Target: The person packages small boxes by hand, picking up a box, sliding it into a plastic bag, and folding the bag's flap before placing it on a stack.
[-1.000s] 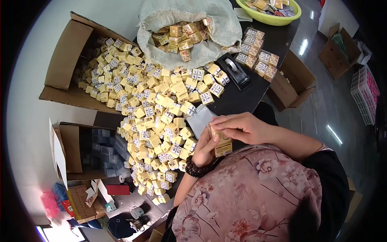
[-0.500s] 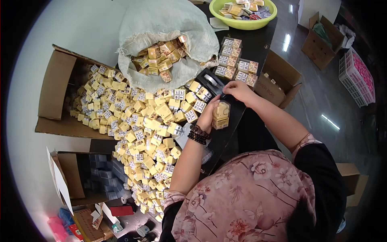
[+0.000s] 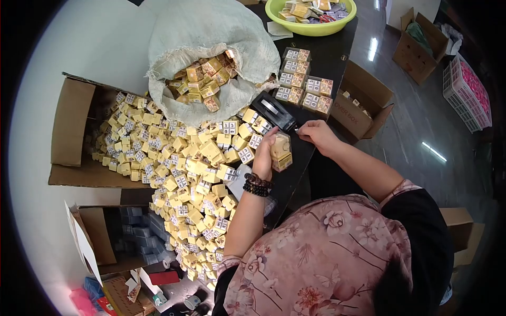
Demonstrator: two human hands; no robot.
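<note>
Left hand (image 3: 263, 154) wrapped round stack of yellow boxes (image 3: 281, 152), fingers curled tight, stack upright over black table (image 3: 332, 58) near edge. Right hand (image 3: 316, 134) just beside, fingertips pinched together at tape dispenser (image 3: 274, 110) end; tape too small to see. Likely taping step. Next move calls for clean pull, strip flat across stack, left grip steady. Taped bundles (image 3: 304, 87) farther back.

Small yellow cardboard boxes (image 3: 195, 163) heap on the black table (image 3: 331, 60), spilling left into an open brown carton (image 3: 71, 124). A white woven sack (image 3: 211, 31) sits behind them and a black tape dispenser (image 3: 274, 111) to their right, with a taped box bundle (image 3: 281, 152) in the left hand (image 3: 262, 154) just before it.
</note>
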